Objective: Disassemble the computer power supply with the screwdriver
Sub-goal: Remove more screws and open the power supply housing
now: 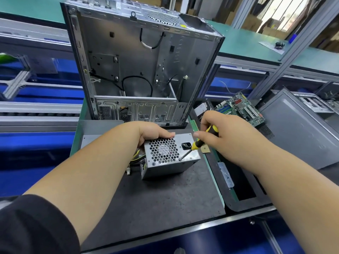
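A grey metal power supply (169,166) stands on a dark mat (156,202), its honeycomb fan grille and black socket facing up. My left hand (152,132) grips its far left edge, thumb lying along the top. My right hand (218,136) holds a yellow and black screwdriver (199,143) by the handle. The shaft slants down to the left and its tip sits on a screw at the grille's lower right corner. Yellow and black cables (135,159) trail out of the supply's left side.
An emptied computer case (143,70) stands open right behind the supply. A green motherboard (240,108) lies to the right, beside another grey case (297,131). A black panel (236,182) lies at the right of the mat. Blue conveyor rails run on both sides.
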`<state>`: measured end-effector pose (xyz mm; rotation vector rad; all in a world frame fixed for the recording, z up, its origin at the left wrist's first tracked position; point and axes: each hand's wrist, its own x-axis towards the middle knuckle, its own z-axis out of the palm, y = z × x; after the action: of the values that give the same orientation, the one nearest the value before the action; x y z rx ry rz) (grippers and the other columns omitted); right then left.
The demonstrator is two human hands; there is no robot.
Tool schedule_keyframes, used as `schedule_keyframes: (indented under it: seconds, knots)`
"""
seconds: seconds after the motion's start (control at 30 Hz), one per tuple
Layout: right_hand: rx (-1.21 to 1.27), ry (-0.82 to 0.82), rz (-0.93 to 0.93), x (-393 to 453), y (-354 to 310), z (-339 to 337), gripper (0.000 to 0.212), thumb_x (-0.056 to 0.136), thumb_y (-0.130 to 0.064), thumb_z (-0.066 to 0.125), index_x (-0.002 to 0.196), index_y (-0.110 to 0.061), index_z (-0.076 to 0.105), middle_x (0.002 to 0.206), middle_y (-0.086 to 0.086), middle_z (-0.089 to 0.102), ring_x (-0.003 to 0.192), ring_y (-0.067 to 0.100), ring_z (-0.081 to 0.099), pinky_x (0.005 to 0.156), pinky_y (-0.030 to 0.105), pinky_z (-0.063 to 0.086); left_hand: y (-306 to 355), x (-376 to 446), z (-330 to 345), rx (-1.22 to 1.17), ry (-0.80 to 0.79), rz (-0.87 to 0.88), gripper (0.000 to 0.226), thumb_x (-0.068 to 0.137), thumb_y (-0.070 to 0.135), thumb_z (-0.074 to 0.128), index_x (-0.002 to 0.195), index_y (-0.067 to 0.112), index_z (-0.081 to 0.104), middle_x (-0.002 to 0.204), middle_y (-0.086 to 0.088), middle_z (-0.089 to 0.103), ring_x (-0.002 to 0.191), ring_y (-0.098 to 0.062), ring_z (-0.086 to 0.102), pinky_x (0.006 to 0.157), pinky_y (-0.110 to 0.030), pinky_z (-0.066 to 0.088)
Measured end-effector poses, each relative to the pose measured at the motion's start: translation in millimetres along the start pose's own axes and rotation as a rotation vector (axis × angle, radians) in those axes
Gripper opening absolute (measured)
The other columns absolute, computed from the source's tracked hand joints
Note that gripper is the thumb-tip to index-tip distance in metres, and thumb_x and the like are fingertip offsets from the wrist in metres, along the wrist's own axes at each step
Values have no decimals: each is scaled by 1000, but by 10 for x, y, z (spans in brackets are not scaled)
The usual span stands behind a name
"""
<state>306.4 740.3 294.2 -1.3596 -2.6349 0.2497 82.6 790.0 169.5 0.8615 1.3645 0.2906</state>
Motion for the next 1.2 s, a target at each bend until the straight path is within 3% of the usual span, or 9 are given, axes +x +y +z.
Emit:
schedule_keyframes:
  seconds: [0.27, 0.4, 0.5, 0.6, 0.7, 0.8, 0.97, 1.1, 1.2]
  knots:
    - [309, 231, 71, -9, 164, -2, 13, 90, -29, 68, 81, -26, 59, 74, -15, 60, 66, 4, 51, 54, 14, 39, -99, 72, -74, -90, 95, 12, 34, 88, 48, 68, 100, 16, 69, 80, -2, 75, 63, -18, 70, 66, -33, 60]
    - [412, 306, 90, 0, 217, 60, 10, 90, -26, 69, 80, -25, 65, 74, -9, 61, 68, 11, 50, 56, 12, 38, -43, 0, -49, 8, 197, 6, 45, 82, 56, 70, 98, 14, 64, 70, 4, 74, 55, -14, 70, 47, -24, 53]
    - [530, 355, 108, 42, 266, 146, 9, 88, -28, 72, 79, -27, 68, 77, 1, 60, 68, 13, 51, 57, 15, 38, -77, -44, -27, 310, 401, 37, 83, 78, 77, 56, 133, 15, 55, 125, 1, 65, 108, -22, 64, 82, -30, 50]
    - [674, 374, 104, 120, 299, 251, 9, 87, -27, 74, 79, -24, 70, 72, -5, 60, 63, 3, 51, 56, 12, 39, -156, -90, 7, 410, 506, 98, 79, 89, 75, 35, 144, 21, 50, 154, -3, 39, 138, -28, 40, 108, -41, 33]
    - [830, 378, 55, 225, 316, 339, 10, 88, -18, 73, 80, -13, 70, 63, -20, 63, 61, -5, 58, 56, 3, 39, -302, -169, 22, 227, 575, 171, 51, 98, 60, 37, 121, 25, 66, 141, -1, 53, 127, -24, 49, 99, -37, 37]
    - [930, 353, -21, 385, 323, 396, 14, 91, -19, 69, 80, -11, 67, 66, -16, 69, 64, -2, 67, 63, 9, 46, -496, -270, 53, 129, 685, 217, 34, 100, 49, 43, 101, 30, 71, 112, 6, 65, 104, -17, 58, 89, -35, 43]
    - [893, 311, -80, 715, 276, 487, 24, 89, -43, 62, 79, -21, 62, 73, -9, 70, 65, 1, 61, 62, 20, 45, -699, -382, 162, -234, 706, 302, 13, 96, 24, 61, 100, 14, 69, 64, 13, 64, 57, -1, 58, 82, -35, 53]
    - [843, 234, -167, 905, 191, 524, 26, 87, -51, 60, 79, -26, 60, 77, -9, 67, 69, 8, 61, 64, 34, 51, -723, -398, 261, -395, 700, 292, 18, 92, 10, 65, 109, 5, 66, 73, 0, 63, 55, -5, 57, 64, -20, 51]
    - [792, 162, -244, 1016, 162, 594, 28, 89, -48, 62, 80, -22, 58, 70, -7, 62, 64, 7, 55, 61, 31, 47, -726, -408, 320, -448, 728, 281, 17, 92, 6, 64, 107, 13, 67, 90, -9, 68, 67, -11, 63, 64, -19, 51]
